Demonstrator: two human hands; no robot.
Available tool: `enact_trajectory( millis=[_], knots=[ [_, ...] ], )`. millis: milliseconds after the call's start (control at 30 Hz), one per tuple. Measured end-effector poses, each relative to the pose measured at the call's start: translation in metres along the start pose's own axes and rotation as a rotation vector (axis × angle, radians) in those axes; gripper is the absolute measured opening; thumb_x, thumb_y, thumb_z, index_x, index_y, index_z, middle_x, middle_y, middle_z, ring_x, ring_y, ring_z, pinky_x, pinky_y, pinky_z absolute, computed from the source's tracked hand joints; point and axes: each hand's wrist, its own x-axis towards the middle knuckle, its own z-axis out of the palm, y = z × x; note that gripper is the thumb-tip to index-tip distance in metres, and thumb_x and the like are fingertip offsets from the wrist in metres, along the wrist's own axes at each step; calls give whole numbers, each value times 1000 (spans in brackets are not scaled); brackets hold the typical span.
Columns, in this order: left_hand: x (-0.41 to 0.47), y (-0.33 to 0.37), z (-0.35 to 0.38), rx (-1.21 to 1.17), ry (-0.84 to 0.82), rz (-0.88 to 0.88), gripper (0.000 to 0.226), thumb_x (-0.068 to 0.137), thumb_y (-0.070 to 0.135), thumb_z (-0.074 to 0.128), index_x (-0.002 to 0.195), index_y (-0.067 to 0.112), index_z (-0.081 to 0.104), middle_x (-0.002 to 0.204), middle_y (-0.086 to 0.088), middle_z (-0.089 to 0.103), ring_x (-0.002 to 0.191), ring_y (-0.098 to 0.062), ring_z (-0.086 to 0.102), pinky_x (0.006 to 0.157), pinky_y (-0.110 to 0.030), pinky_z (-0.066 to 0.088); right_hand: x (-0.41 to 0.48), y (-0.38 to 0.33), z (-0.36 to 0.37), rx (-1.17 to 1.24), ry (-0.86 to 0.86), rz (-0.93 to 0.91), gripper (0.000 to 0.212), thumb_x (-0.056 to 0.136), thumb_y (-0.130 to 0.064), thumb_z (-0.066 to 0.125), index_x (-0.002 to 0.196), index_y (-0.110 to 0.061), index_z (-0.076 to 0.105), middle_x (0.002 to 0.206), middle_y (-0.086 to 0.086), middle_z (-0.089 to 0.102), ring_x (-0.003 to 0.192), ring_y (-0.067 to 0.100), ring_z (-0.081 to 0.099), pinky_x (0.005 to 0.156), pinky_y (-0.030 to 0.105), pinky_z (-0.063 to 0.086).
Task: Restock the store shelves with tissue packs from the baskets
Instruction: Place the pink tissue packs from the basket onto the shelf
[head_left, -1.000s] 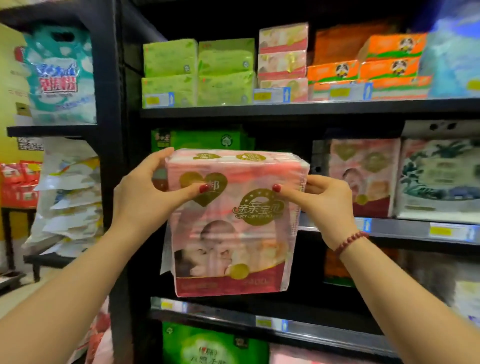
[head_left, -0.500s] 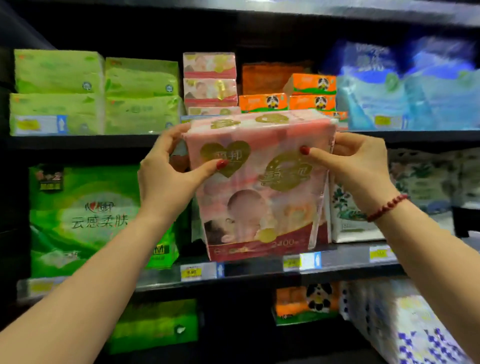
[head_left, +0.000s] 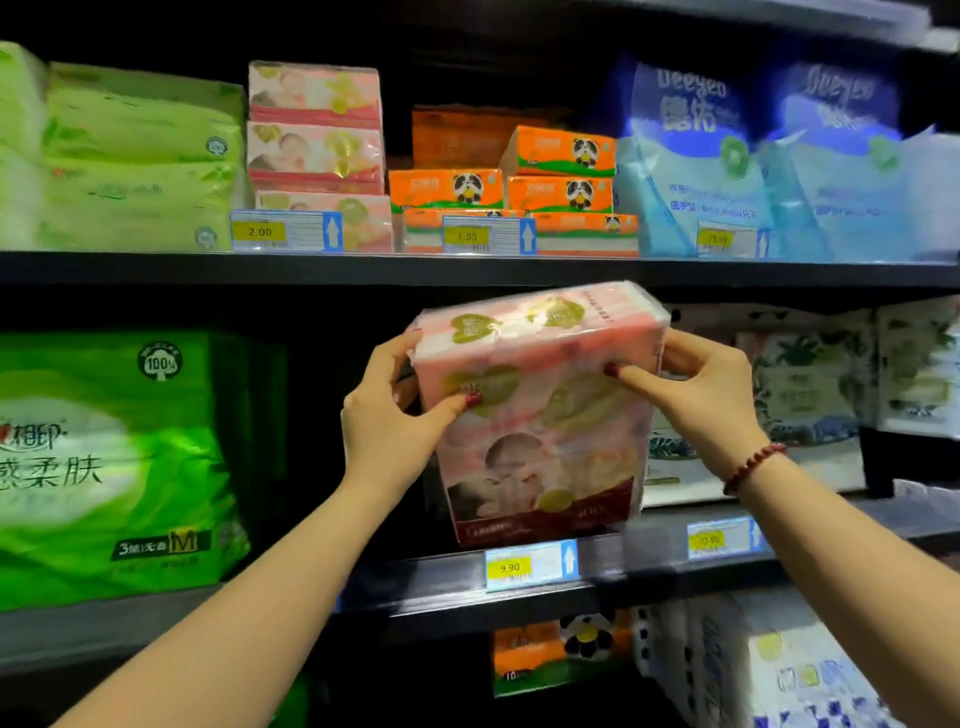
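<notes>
Head view, the only one: the pink tissue pack (head_left: 540, 410) sits just right of centre, held upright at the mouth of the middle shelf (head_left: 613, 571), its lower edge down near the shelf's front lip, right above the price tag reading 9.90 (head_left: 530, 566). Whether its base already rests on the board or hangs just over it cannot be told.

The left hand (head_left: 389, 431) clamps the pack's left side at about 9 o'clock, thumb across the printed front and the other digits wrapped behind. The right hand (head_left: 701, 395) does the same at 3 o'clock, thumb on the front near the top corner, with a red bead bracelet (head_left: 753, 467) on the wrist. Each grip is closed on the pack, high up on its sides. That placement seems chosen so the soft bundle stays square and the bottom can slide in without fingers trapped beneath.

At 9 o'clock from the pack lies a dark gap, then the large green pack (head_left: 104, 467); at 3 o'clock, touching or very nearly so, stands a leaf-patterned white pack (head_left: 805, 395). The pack looks aimed at the open slot between them, over its own tag.

At 12 o'clock, on the upper shelf (head_left: 467, 270), smaller packs of the same pink design (head_left: 317, 135) are stacked beside orange panda packs (head_left: 556, 176). No basket is in view.

I judge the step to be the final push inward, then release.
</notes>
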Motion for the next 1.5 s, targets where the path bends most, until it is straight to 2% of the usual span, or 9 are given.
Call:
enact_trajectory(
  millis=[367,467,567,733,833,933,1100,1300,1500],
  knots=[
    [15,-21,64,208,-37,12,68,73,30,81,134,25,51,108,14,62,104,-11,63,95,-40,52,9,71,-16,-66,-34,184,25,75,-32,77,98,-25,69,92,-9,73,88,7,69,82,35,58],
    [13,-28,68,207,-102,-3,64,73,33,80,125,46,46,108,17,63,107,-12,61,96,-44,51,4,82,-12,-184,-111,131,45,78,-22,77,118,-26,57,99,-18,64,90,-6,59,83,23,53],
    [-1,-46,62,316,-251,-37,89,72,22,83,146,32,33,142,-1,48,129,-18,47,108,-39,41,-8,91,-8,-313,-259,121,86,73,-19,81,144,-28,32,113,-20,56,93,-10,52,79,2,41],
    [-27,-63,60,524,-499,-90,122,70,19,85,131,74,-5,161,8,-10,142,-7,-2,113,-40,33,-26,110,-4,-503,-438,84,132,61,-32,88,150,-34,-9,160,-3,3,144,12,11,111,34,24],
    [-29,-69,62,573,-490,-46,131,65,21,88,126,77,-14,159,8,-16,134,-1,-8,98,-5,24,-29,115,-4,-597,-522,96,138,57,-35,89,133,-57,-24,159,1,-20,147,23,-6,111,46,28],
    [-30,-73,65,565,-483,-56,133,63,19,89,126,77,-13,159,6,-17,135,-3,-9,74,14,18,-28,122,-4,-594,-489,68,138,58,-31,90,128,-62,-25,159,1,-18,148,25,-5,111,46,29],
    [-28,-72,76,551,-456,-55,133,61,19,90,132,71,-9,161,5,-12,134,-1,-6,96,-13,24,-21,138,-3,-585,-466,50,140,55,-31,91,128,-62,-24,153,6,8,139,31,21,105,47,41],
    [-25,-81,86,557,-430,-39,133,58,21,91,138,59,-8,158,5,7,143,-9,13,103,-17,25,-15,161,0,-629,-481,103,134,55,-33,91,151,-33,-2,144,10,19,133,31,26,105,43,37],
    [-27,-80,86,563,-432,-28,129,60,20,91,135,62,-6,159,12,-6,135,3,4,102,-15,22,-16,163,0,-634,-475,84,132,55,-32,91,152,-30,1,139,6,21,128,31,32,98,40,42]
  ],
)
